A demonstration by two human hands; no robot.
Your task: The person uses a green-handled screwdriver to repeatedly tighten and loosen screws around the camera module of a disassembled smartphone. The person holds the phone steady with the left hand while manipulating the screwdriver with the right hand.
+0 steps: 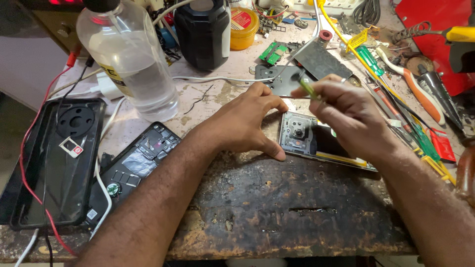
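My left hand (247,123) pins the opened phone (316,141) at three o'clock — right hand (351,116) pinches a thin tool (308,89), mid-disassembly — next, careful prying.

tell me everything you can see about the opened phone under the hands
The opened phone lies flat on the worn wooden bench with its back cover off, showing a grey metal camera block and a dark inner panel with a yellowish edge. The left hand steadies its near corner; the right hand holds a thin green-handled tool above it.
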